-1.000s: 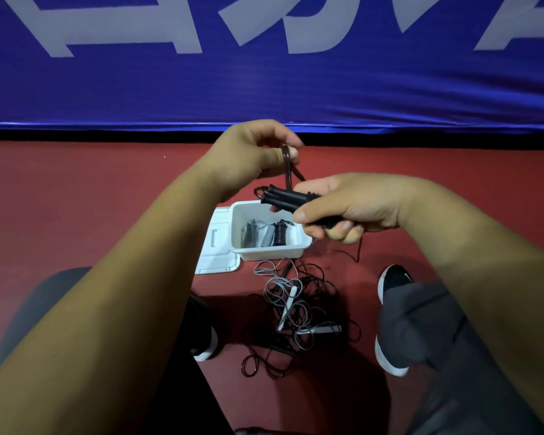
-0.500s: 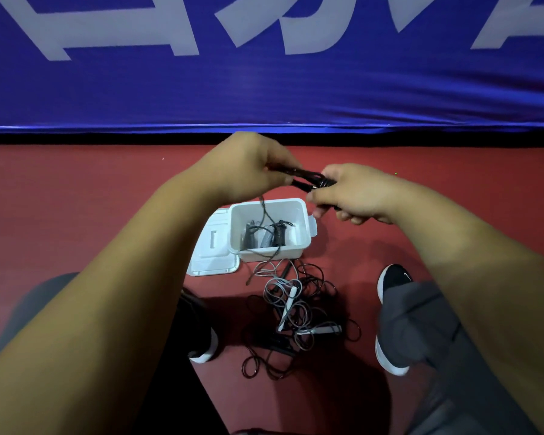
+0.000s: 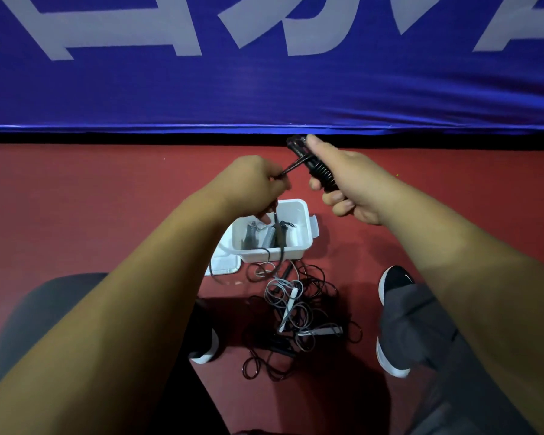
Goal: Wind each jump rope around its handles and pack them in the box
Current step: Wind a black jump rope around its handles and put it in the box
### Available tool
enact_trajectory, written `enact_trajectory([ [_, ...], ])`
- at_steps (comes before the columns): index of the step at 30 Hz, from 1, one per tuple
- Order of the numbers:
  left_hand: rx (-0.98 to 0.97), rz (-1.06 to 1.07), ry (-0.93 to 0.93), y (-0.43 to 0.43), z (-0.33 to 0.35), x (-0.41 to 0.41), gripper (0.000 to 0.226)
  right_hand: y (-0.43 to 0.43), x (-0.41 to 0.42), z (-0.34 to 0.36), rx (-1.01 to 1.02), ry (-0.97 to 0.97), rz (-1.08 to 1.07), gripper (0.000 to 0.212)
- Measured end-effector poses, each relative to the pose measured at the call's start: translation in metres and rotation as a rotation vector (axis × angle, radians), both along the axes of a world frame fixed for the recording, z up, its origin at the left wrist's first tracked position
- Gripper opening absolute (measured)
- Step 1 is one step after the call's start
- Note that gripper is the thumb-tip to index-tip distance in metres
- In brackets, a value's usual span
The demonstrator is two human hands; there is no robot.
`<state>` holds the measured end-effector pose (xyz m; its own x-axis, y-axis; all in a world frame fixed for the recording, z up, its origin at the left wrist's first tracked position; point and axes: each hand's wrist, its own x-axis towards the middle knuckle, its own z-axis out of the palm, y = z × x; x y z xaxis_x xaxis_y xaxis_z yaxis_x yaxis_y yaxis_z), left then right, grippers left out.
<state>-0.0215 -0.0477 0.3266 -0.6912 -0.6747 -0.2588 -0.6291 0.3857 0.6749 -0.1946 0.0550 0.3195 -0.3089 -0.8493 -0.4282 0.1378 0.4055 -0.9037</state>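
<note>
Two black handles [image 3: 314, 166] are gripped in the right hand [image 3: 352, 183] while cord [image 3: 291, 166] is pinched taut by the left hand [image 3: 252, 183] for winding.

My right hand [image 3: 355, 183] holds the jump rope handles [image 3: 314, 166] above and beyond the box [image 3: 299, 215]; my left hand [image 3: 252, 183] pinches the cord just left of them. The box sits on the floor [image 3: 76, 199], its lid [image 3: 223, 265] beside its left. Wound ropes [image 3: 264, 235] lie inside. Loose ropes [image 3: 296, 312] lie tangled nearer me, between my shoes [image 3: 393, 290].
</note>
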Motion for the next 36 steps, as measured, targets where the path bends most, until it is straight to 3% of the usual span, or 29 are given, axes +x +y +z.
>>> enact_trajectory([
  [3,0.181,0.04,0.198,0.0,0.005,-0.001,0.017,-0.001,-0.007,-0.001,-0.01,-0.082,-0.075,0.036],
  [7,0.222,-0.006,0.353,-0.004,0.008,0.002,0.017,0.0,-0.01,0.001,-0.018,-0.094,-0.096,0.028],
  [11,0.486,-0.116,0.459,-0.003,0.013,0.004,0.021,0.0,-0.014,0.005,-0.039,-0.106,-0.133,0.029],
  [16,0.382,-0.241,0.27,-0.007,0.006,0.006,0.037,0.003,-0.019,0.01,-0.044,-0.115,-0.141,0.022],
  [26,0.099,-0.13,0.021,-0.013,-0.002,0.005,0.016,0.013,-0.007,0.019,-0.113,-0.146,0.051,0.03],
  [32,0.108,0.01,0.037,-0.011,-0.005,0.001,0.012,0.02,0.0,0.022,-0.078,-0.083,0.226,0.024],
  [36,0.123,0.037,0.152,-0.011,0.002,0.004,0.026,0.027,0.008,0.023,0.016,-0.06,0.452,0.033],
])
